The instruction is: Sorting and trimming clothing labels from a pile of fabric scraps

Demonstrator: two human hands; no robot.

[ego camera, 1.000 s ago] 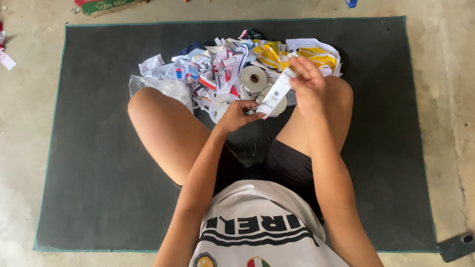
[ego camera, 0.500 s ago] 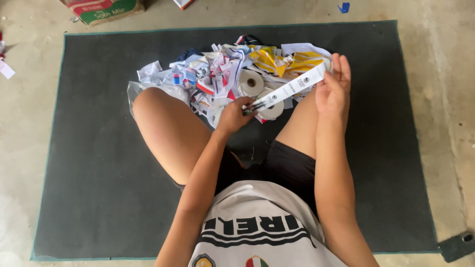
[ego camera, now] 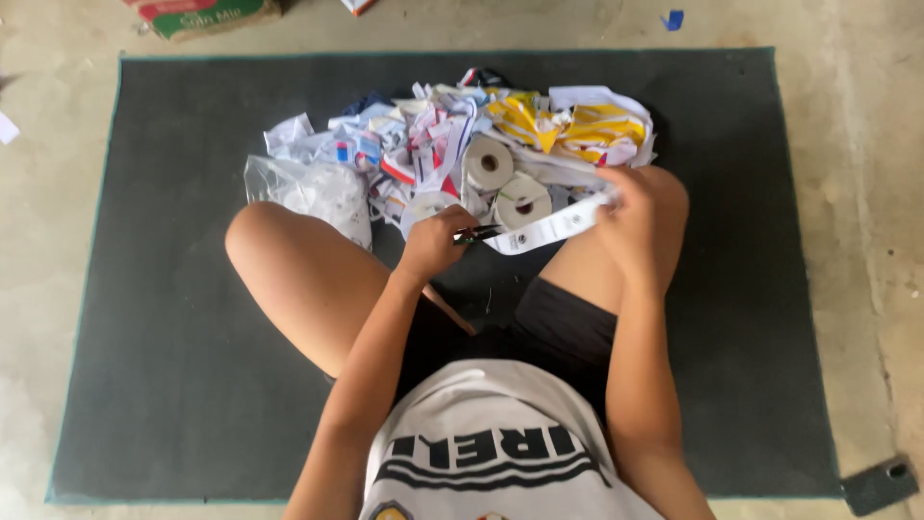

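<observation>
Dark grey rectangular floor mat (ego camera: pixel 173 318) with a teal edge, on beige concrete floor (ego camera: pixel 58 193). The heap of paper scraps (ego camera: pixel 452 144) is mostly white with yellow, red and blue bits. White paper strip (ego camera: pixel 549 226) has small black print.

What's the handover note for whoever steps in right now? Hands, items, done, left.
Left hand: shut on one end of the white paper strip.
Right hand: shut on the other end, strip stretched between both above the lap.
Scrap paper pile, two tape rolls and a clear plastic bag lie ahead on the dark mat.
Done: strip picked up.
Left: the pile looks unsorted.
</observation>
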